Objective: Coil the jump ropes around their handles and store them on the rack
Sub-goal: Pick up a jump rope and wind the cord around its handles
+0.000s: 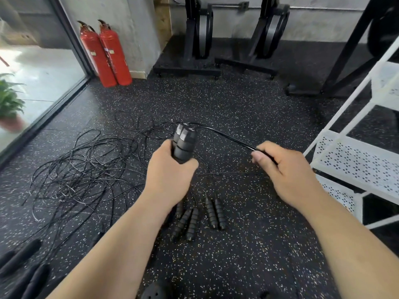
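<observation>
- Gripping a pair of handles (184,145) side by side in the left hand (170,176), fingers curled round them, tops pointing away, held above the floor (248,100).
- Pinching the cord (228,137) in the right hand (289,171), just off the handle tops, with the cord drawn taut between the two hands.
- Seems to trail from the handle tops back into the tangle (82,169) on the floor to the left. Likely to snag there during winding and drag other cords along.
- Likely to spring off the handles if wound slack: thin, stiff-looking cord, so needs steady pull from the right hand.
- Could twist apart in the left hand under that pull, spoiling the first turns.
- Easy to kick or tread on: spare handles (211,212) lying on the floor just below the hands.
- Standing at the right: white rack (356,156) with perforated shelves, no ropes seen on the visible part. May let a loose coil unwind and droop over a shelf edge.
</observation>
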A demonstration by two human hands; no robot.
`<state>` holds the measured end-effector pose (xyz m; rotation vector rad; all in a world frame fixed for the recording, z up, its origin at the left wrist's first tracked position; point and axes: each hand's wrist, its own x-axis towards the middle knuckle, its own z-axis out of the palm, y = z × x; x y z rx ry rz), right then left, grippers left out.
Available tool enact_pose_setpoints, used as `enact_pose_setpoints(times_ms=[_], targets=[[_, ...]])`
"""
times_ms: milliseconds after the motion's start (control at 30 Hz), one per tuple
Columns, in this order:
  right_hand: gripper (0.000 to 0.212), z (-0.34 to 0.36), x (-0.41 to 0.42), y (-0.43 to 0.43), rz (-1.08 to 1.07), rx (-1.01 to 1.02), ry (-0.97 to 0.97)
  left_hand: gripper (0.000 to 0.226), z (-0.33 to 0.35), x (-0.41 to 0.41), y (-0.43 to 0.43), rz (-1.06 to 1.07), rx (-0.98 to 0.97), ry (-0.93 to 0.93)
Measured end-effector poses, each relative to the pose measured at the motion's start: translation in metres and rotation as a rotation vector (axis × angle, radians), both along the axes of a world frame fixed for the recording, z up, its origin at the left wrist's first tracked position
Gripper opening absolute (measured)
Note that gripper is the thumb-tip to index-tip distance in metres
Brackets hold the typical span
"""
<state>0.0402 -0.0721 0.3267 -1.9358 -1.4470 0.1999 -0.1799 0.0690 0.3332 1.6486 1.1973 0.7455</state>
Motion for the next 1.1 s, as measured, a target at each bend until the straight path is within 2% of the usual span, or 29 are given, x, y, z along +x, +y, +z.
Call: enact_pose_setpoints(times_ms=[133, 200, 367, 433, 533, 633, 767, 833, 900, 1000, 1100], targets=[[0.039, -0.012, -0.017, 0.008, -0.045, -0.081, -0.033, 0.02, -0.013, 0.009, -0.012, -0.131, -0.365, -0.278], [0.04, -0.022, -0.026, 0.012, -0.057, -0.13, -0.027, 0.022, -0.017, 0.013, -0.022, -0.239, -0.468, -0.35], [0.021, -0.034, -0.044, 0.016, 0.052, -0.351, -0.029, 0.043, -0.021, 0.023, -0.042, -0.402, -0.648, -0.449], [0.02, -0.034, -0.045, 0.016, 0.086, -0.394, -0.037, 0.045, -0.022, 0.027, -0.044, -0.418, -0.684, -0.491], [0.023, -0.033, -0.037, 0.015, 0.099, -0.328, 0.038, 0.047, -0.016, 0.029, -0.039, -0.351, -0.726, -0.594], [0.028, -0.027, -0.021, 0.011, 0.095, -0.325, 0.005, 0.044, -0.004, 0.021, -0.017, -0.265, -0.688, -0.7], [0.025, -0.016, -0.001, 0.004, 0.033, -0.223, -0.035, 0.057, 0.008, 0.0, 0.017, -0.185, -0.58, -0.93], [0.026, -0.015, -0.002, 0.003, -0.007, -0.134, -0.018, 0.051, 0.008, -0.002, 0.017, -0.207, -0.545, -0.924], [0.026, -0.016, -0.006, 0.003, -0.061, -0.079, 0.016, 0.049, 0.004, 0.001, 0.009, -0.209, -0.594, -0.886], [0.028, -0.018, -0.014, 0.007, -0.101, -0.05, 0.046, 0.058, -0.001, 0.009, -0.006, -0.248, -0.698, -0.76], [0.027, -0.027, -0.029, 0.013, -0.081, -0.086, 0.02, 0.052, -0.007, 0.02, -0.029, -0.369, -0.723, -0.657]])
